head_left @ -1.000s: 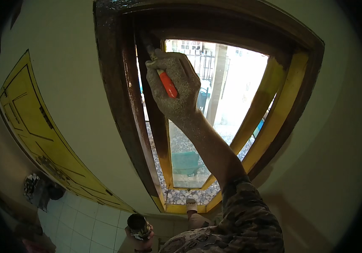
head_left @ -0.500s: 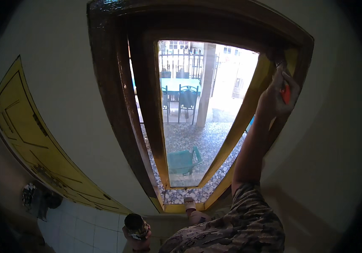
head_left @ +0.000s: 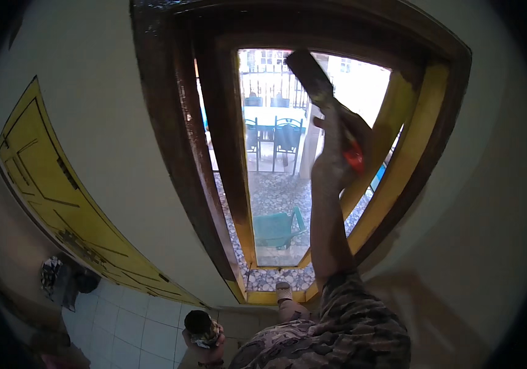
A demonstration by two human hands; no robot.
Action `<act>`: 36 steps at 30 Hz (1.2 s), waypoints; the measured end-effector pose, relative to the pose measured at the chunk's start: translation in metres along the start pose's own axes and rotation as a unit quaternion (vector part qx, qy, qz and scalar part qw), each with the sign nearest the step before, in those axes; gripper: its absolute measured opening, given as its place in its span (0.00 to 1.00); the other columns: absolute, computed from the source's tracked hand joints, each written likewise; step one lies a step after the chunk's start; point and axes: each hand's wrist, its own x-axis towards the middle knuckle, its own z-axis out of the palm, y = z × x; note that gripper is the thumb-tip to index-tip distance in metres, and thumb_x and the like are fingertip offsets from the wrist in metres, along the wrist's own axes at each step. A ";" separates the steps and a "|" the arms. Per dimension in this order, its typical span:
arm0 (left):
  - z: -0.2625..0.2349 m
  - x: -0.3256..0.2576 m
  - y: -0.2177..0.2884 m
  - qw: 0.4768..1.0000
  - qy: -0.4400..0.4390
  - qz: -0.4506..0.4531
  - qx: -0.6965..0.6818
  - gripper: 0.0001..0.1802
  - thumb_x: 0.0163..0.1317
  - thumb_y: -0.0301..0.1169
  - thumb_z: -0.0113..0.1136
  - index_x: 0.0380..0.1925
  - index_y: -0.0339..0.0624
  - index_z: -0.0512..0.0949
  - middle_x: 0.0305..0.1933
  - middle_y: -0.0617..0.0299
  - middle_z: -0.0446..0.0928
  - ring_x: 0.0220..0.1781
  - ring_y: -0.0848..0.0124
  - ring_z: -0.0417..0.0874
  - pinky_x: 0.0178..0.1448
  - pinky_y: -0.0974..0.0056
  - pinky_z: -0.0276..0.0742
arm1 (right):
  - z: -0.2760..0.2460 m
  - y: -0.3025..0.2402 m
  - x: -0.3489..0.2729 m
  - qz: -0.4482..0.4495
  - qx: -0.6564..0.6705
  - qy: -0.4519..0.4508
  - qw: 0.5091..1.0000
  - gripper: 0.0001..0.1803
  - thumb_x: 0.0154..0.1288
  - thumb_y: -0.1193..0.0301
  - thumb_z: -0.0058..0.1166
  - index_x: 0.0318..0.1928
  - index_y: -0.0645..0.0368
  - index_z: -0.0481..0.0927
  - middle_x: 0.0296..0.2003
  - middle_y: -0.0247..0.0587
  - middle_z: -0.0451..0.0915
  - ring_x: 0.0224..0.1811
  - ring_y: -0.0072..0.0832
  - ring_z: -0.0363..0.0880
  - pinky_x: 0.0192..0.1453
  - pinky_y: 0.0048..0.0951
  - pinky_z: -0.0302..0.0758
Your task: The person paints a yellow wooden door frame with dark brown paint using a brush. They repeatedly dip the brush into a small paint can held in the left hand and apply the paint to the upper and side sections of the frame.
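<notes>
My right hand (head_left: 340,154) is raised in front of the glass, closed around a paintbrush (head_left: 309,77) with a red-orange handle end. Its dark, wide bristles point up and to the left, apart from the wood. Low down, my left hand (head_left: 210,352) is wrapped around a small can (head_left: 198,321) with a dark round top. Ahead is a glass-panelled door (head_left: 217,141) within a wooden frame (head_left: 162,117). Brown coats the top and left of both, while yellow (head_left: 432,117) shows on the right side and along the bottom.
A yellow panelled door (head_left: 60,184) stands left, above white floor tiles (head_left: 131,326). A foot (head_left: 283,289) is at the doorway's sill. Through the glass appear a teal chair (head_left: 275,227), a table (head_left: 269,115) with dark chairs, and a fence. Dark items (head_left: 63,283) lie at lower left.
My right hand has brought the brush away from the frame's upper right corner, leftward and slightly down, across the glass. My left hand still holds the can low down.
</notes>
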 end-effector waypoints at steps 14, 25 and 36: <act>0.016 0.012 0.002 1.000 0.006 0.013 0.021 0.33 0.59 0.62 0.44 0.49 0.46 0.71 0.41 0.54 0.72 0.33 0.63 0.74 0.16 0.70 0.66 | -0.056 0.026 0.053 -0.100 -0.095 0.250 0.958 0.16 0.59 0.76 0.58 0.43 0.73 0.69 0.38 0.54 0.79 0.42 0.35 0.81 0.53 0.28 0.80; 0.075 0.029 -0.006 0.974 0.150 0.072 0.152 0.29 0.57 0.58 0.47 0.31 0.40 0.72 0.24 0.61 0.68 0.14 0.76 0.61 0.13 0.72 0.56 | -0.050 0.059 0.061 -0.200 -0.149 0.228 0.941 0.11 0.60 0.76 0.59 0.42 0.69 0.77 0.35 0.44 0.81 0.38 0.28 0.80 0.43 0.24 0.76; 0.014 0.050 -0.001 0.998 0.055 0.023 0.028 0.34 0.59 0.64 0.41 0.48 0.47 0.75 0.40 0.51 0.76 0.34 0.60 0.75 0.13 0.69 0.65 | -0.049 0.045 0.061 -0.127 -0.012 0.270 0.955 0.13 0.58 0.80 0.58 0.43 0.70 0.74 0.39 0.45 0.78 0.40 0.27 0.79 0.46 0.24 0.77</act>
